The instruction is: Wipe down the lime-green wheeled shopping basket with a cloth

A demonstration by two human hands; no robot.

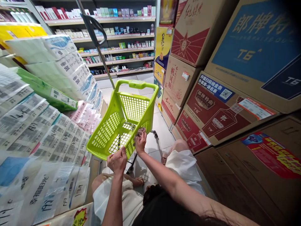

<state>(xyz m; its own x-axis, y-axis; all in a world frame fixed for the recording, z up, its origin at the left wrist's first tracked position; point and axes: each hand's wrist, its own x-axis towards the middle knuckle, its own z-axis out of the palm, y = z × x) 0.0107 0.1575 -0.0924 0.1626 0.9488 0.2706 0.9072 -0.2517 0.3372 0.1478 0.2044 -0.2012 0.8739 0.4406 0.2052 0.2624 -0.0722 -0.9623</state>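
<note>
A lime-green wheeled shopping basket with perforated walls stands in the aisle before me, its long metal pull pole raised at the far left corner. My left hand is closed around the near rim. On the basket's right side, my right hand grips a crumpled greyish-brown cloth and presses it against the outer wall near the rim. Part of the cloth is hidden by the fingers. No goods show inside the basket.
Stacked packs of tissue paper crowd the left side. Large printed cartons rise in a wall on the right. Shelves of small boxed goods stand at the far end. Black casters rest on the tiled floor near my feet.
</note>
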